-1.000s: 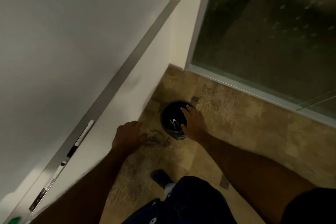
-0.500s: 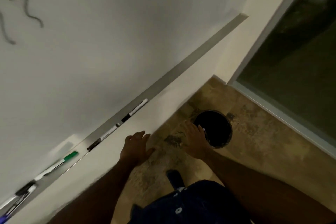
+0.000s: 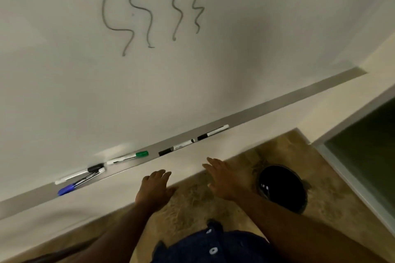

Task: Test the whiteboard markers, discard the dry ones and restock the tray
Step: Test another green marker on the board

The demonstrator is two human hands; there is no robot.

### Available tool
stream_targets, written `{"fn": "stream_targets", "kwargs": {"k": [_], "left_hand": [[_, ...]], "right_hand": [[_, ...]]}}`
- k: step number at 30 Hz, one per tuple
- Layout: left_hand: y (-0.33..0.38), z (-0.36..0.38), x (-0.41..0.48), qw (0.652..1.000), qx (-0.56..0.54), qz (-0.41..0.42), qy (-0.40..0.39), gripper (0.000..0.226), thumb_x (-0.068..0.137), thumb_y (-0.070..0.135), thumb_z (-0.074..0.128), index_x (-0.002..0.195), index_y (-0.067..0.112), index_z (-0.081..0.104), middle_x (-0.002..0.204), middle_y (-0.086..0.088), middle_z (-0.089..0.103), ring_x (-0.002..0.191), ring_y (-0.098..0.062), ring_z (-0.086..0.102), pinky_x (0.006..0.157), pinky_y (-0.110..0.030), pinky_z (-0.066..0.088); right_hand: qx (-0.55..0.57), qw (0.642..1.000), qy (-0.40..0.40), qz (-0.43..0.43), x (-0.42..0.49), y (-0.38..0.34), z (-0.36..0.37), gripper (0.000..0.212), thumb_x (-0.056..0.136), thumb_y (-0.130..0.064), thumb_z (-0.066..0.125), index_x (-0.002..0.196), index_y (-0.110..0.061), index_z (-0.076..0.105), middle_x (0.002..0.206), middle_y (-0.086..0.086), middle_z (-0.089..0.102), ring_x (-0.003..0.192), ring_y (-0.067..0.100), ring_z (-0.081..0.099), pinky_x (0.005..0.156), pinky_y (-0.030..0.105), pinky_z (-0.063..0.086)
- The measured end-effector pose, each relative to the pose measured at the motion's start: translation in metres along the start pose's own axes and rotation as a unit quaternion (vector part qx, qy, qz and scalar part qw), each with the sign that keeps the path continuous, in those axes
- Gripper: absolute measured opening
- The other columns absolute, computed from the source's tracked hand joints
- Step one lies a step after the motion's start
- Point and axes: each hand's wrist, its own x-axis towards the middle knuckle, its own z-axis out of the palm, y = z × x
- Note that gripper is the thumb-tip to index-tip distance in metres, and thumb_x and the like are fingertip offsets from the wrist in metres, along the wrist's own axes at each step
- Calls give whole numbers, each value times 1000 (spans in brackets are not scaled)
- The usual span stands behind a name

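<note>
Nothing is gripped. The left hand [image 3: 157, 186] and right hand [image 3: 224, 179] are held just below the tray [image 3: 277, 104], fingers loosely spread. Several markers are laid along the tray, among them a green-capped marker [image 3: 128, 156] and a blue-capped marker [image 3: 68, 189]. Four test squiggles [image 3: 136, 6] are marked on the whiteboard [image 3: 235, 60]. Something pale is glimpsed in the bin [image 3: 286, 194]. Testing is judged well along, restocking likely outstanding.

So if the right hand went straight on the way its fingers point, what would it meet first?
The right hand points up-left: likely the tray edge near the middle black-capped marker, though depth is unclear.
</note>
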Motion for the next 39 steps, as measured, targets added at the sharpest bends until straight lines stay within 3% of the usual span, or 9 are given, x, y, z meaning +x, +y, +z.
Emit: {"fn": "stream_targets", "kwargs": {"k": [6,10,14,17,21,28,33,39], "left_hand": [[-45,-6,-32,990,-63,-45,121,47,97,50,45,134,22,55,127,1,59,115,-20,56,96,-39,44],[-80,-13,-48,981,-68,-75,163,40,94,40,55,129,20,59,123,-2,60,112,-24,57,93,-40,46],[-104,-18,-60,975,-77,-102,181,40,93,36,56,130,20,57,125,-3,59,112,-24,57,92,-40,45],[-118,-21,-65,971,-83,-113,195,39,92,35,58,128,19,59,125,-4,60,114,-26,57,92,-42,46],[-131,-23,-67,968,-97,-114,201,38,92,34,59,127,20,60,126,-3,61,119,-25,56,96,-42,46],[-141,-28,-72,956,-150,-125,220,38,94,35,56,129,21,58,130,1,58,121,-19,54,97,-34,46],[-145,-21,-71,956,-156,-127,215,37,93,38,55,127,24,57,126,3,60,114,-16,58,93,-32,49],[-155,-25,-67,931,-218,-176,235,28,96,43,52,111,24,67,97,7,70,93,-13,62,75,-29,47]], "right_hand": [[43,992,23,-113,40,-62,-12,53,90,-23,63,140,-14,50,151,7,42,140,24,35,119,42,24],[48,981,57,-177,62,-110,-19,47,93,-27,58,138,-15,53,147,4,48,138,19,37,114,25,19],[28,976,90,-197,88,-152,-30,41,93,-28,57,131,-12,58,135,6,57,127,21,47,109,33,34],[1,977,126,-173,109,-178,-36,30,89,-23,56,115,-14,67,112,8,68,105,27,60,92,39,47],[-13,993,92,-79,132,-196,-39,18,92,-26,51,100,-19,66,98,5,68,91,28,64,75,38,51],[-91,993,42,-57,159,-211,-31,19,92,-24,55,103,-16,69,104,7,69,99,29,66,81,37,52],[-102,993,34,-42,164,-217,-18,18,89,-22,58,99,-15,72,98,7,71,93,29,67,78,36,55],[0,995,34,-93,160,-222,-25,19,89,-34,62,97,-19,70,88,1,69,84,22,64,73,35,54]]}}
